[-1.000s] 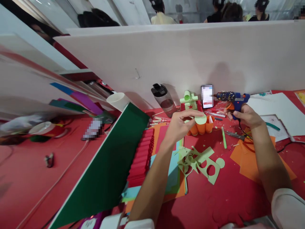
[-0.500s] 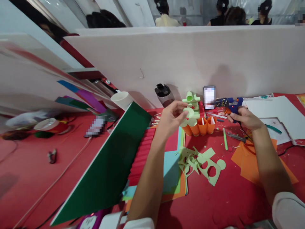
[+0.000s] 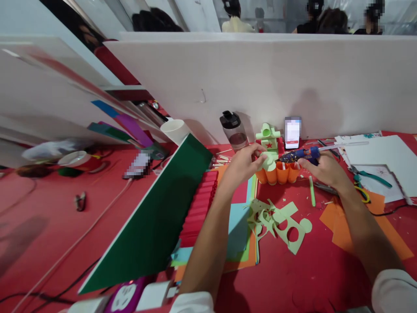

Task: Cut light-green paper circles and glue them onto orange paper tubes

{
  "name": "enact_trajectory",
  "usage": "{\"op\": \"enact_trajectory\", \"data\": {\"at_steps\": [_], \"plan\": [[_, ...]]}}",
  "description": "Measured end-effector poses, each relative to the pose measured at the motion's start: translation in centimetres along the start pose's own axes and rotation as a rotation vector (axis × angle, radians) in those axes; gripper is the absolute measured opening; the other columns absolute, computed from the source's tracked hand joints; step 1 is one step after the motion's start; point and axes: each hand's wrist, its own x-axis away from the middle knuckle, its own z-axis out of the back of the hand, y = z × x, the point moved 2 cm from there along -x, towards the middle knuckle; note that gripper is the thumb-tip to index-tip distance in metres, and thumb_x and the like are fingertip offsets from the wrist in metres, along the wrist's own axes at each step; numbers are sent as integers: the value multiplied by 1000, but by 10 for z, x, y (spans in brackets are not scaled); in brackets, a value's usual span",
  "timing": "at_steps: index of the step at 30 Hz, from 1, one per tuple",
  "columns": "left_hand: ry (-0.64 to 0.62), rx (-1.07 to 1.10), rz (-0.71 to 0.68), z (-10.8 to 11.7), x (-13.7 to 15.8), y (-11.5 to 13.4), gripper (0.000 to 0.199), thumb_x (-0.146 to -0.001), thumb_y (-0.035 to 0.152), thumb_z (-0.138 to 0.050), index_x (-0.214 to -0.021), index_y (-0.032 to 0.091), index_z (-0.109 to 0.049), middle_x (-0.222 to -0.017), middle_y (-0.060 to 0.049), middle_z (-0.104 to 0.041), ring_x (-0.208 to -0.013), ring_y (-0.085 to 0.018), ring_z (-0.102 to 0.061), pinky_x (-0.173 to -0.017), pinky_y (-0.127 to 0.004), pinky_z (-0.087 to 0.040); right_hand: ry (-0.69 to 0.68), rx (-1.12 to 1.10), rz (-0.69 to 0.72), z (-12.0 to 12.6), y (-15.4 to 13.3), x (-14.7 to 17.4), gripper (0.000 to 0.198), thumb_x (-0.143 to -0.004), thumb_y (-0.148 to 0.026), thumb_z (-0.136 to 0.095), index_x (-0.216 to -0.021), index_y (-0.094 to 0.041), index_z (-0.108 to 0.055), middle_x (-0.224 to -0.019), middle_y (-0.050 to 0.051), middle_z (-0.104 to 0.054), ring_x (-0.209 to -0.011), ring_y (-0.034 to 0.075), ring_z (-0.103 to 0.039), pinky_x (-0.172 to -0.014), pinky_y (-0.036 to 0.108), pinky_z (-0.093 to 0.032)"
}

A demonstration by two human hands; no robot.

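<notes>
Glue gun (image 3: 301, 154) lowered from beside the phone (image 3: 292, 132) toward the orange tubes (image 3: 282, 173).
From here, the right hand (image 3: 325, 167) grips it, nozzle just over the tubes, near the table's (image 3: 286, 282) back edge; left hand (image 3: 244, 164) fingertips meet the green discs (image 3: 269, 163), whether pinching I can't tell. The phone's screen is too blurred to read.

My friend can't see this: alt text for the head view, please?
A person's right hand holds a blue glue gun by orange tubes; the left hand is at green discs. Green scraps lie on the red table.
</notes>
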Motion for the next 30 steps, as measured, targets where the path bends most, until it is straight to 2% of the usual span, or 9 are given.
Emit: {"op": "enact_trajectory", "data": {"at_steps": [4, 10, 18, 23, 30], "plan": [[-6, -1, -5, -1, 0, 1, 16, -97, 34, -63, -103, 21, -71, -83, -2, -69, -72, -17, -60, -64, -28, -45, 8, 42, -7, 1, 0, 0, 43, -99, -64, -61, -92, -27, -80, -77, 6, -75, -78, 29, -70, -75, 39, -51], [-6, -40, 1, -3, 2, 5, 13, -96, 30, -65, -105, 22, -70, -87, -2, -70, -75, -18, -61, -65, -28, -45, 15, 48, -12, 0, 1, 0, 43, -98, -65, -63, -83, -27, -76, -78, 7, -75, -77, 29, -69, -74, 40, -50], [-41, -85, 35, -4, 3, 8, 14, -97, 29, -63, -108, 24, -68, -83, -2, -69, -74, -19, -63, -64, -29, -43, 5, 52, -3, -2, 0, -1, 44, -99, -66, -60, -86, -28, -76, -83, 7, -77, -81, 30, -71, -75, 40, -50], [-38, -93, 34, -4, 3, 9, 14, -97, 31, -64, -108, 24, -68, -82, -1, -68, -73, -20, -63, -64, -30, -43, 14, 84, 17, -1, -1, -2, 47, -100, -66, -57, -83, -27, -76, -75, 7, -73, -77, 29, -68, -72, 39, -48], [-46, -104, 38, -3, 3, 9, 15, -98, 33, -63, -109, 23, -68, -87, -2, -71, -75, -19, -64, -65, -30, -43, 16, 79, -48, 0, 1, -2, 48, -98, -67, -59, -80, -26, -75, -73, 7, -73, -77, 29, -70, -73, 38, -48]]}}
